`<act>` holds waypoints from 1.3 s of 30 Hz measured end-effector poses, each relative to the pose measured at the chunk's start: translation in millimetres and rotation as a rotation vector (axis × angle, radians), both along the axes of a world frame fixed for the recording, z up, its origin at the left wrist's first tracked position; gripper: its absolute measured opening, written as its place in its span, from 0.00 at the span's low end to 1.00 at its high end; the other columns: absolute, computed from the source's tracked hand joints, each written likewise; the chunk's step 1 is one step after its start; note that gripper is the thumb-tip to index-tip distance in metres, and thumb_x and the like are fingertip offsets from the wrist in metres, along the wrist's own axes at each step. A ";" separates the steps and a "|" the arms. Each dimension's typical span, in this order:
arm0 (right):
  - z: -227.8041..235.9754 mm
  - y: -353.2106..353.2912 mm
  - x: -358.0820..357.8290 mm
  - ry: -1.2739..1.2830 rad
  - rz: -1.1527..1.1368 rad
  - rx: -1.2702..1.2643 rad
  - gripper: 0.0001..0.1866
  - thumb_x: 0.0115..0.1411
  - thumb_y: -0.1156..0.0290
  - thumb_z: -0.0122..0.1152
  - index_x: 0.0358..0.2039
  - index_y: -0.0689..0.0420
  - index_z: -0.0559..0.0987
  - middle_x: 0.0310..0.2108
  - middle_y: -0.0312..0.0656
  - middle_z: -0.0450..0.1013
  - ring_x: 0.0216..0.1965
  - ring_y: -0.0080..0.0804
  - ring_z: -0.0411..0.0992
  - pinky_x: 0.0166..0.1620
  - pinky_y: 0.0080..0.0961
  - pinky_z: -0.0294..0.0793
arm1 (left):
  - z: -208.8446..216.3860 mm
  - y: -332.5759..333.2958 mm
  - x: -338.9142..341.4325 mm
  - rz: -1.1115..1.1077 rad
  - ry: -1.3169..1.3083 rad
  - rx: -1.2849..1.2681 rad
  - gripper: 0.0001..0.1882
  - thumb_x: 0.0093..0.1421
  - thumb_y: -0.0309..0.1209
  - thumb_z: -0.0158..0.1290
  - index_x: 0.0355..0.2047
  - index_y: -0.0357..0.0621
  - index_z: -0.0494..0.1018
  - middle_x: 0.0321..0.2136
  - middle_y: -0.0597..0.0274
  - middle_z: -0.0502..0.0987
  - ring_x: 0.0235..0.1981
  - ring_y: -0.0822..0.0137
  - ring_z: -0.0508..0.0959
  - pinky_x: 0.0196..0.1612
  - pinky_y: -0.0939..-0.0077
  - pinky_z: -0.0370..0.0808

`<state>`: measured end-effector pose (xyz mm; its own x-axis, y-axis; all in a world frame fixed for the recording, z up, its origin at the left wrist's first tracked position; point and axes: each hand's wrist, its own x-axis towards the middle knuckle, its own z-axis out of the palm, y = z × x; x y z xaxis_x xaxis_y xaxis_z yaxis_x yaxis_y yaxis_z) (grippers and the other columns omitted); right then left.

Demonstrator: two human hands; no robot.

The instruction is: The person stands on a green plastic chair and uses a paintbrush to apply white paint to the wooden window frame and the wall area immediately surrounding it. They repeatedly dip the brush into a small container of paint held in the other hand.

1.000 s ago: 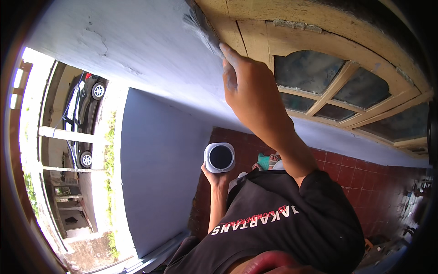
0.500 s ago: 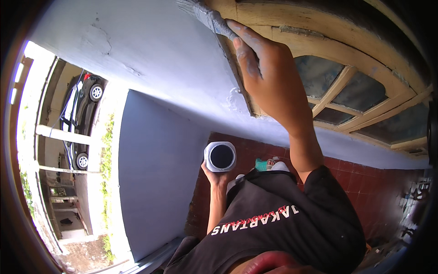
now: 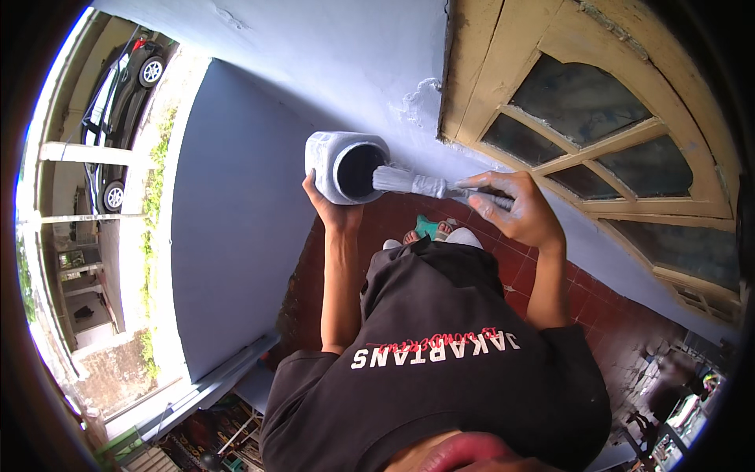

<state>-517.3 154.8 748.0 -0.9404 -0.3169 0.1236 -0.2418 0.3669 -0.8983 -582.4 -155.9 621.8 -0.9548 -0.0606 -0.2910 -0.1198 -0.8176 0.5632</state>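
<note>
My left hand (image 3: 334, 206) is closed around the lower side of a white paint container (image 3: 321, 161), holding it tilted with its round dark mouth facing me. In my right hand (image 3: 519, 208) is a paintbrush (image 3: 429, 185), gripped by its handle. Its grey-white, paint-coated bristles point left and overlap the right rim of the container's mouth. Paint smears cover the right thumb and fingers. How deep the paint inside stands is too dark to tell.
A pale blue-white wall (image 3: 346, 71) with peeling patches runs ahead, meeting a cream wooden window frame (image 3: 472, 71) with glass panes at the right. Red floor tiles (image 3: 311, 299) lie below. Beyond the bluish side wall (image 3: 236, 212) at left, a dark car (image 3: 118, 118) is parked outside.
My right hand has brought the paintbrush down from the wall beside the window frame to the container's mouth. My left hand has raised the container and tilted it toward the brush.
</note>
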 end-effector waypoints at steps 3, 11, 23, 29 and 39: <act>2.2 -23.6 2.1 0.021 -0.037 0.008 0.13 0.64 0.72 0.64 0.48 0.60 0.84 0.32 0.48 0.80 0.30 0.34 0.78 0.39 0.28 0.77 | -2.7 3.5 -2.4 -0.041 0.015 0.015 0.34 0.67 0.58 0.42 0.61 0.46 0.71 0.57 0.55 0.76 0.58 0.54 0.75 0.62 0.51 0.71; 12.4 -49.7 -2.6 0.176 0.049 0.239 0.15 0.61 0.75 0.62 0.49 0.60 0.83 0.35 0.49 0.79 0.34 0.51 0.77 0.41 0.40 0.76 | -6.5 18.6 8.9 -0.052 -0.005 -0.040 0.36 0.66 0.59 0.41 0.63 0.45 0.67 0.57 0.55 0.75 0.59 0.55 0.74 0.62 0.53 0.71; -30.4 -104.2 -17.1 0.423 -0.053 0.380 0.16 0.53 0.81 0.64 0.44 0.60 0.84 0.39 0.45 0.81 0.37 0.46 0.82 0.41 0.36 0.83 | -0.7 18.7 13.5 -0.042 0.052 -0.075 0.39 0.66 0.58 0.43 0.67 0.42 0.62 0.60 0.52 0.72 0.60 0.55 0.74 0.62 0.56 0.72; -52.1 -100.4 -23.9 0.302 -0.021 0.289 0.13 0.54 0.77 0.67 0.41 0.58 0.85 0.33 0.48 0.81 0.36 0.48 0.81 0.39 0.40 0.80 | -19.2 28.5 21.8 -0.027 -0.004 -0.087 0.38 0.66 0.57 0.41 0.65 0.41 0.64 0.58 0.50 0.74 0.59 0.52 0.75 0.61 0.53 0.72; -54.2 -37.3 7.1 -0.368 -0.374 -0.150 0.05 0.59 0.74 0.70 0.34 0.61 0.84 0.29 0.37 0.80 0.27 0.21 0.72 0.33 0.22 0.71 | -54.5 33.3 26.4 -0.043 -0.082 0.001 0.38 0.64 0.58 0.43 0.67 0.46 0.63 0.61 0.54 0.72 0.62 0.52 0.72 0.63 0.48 0.69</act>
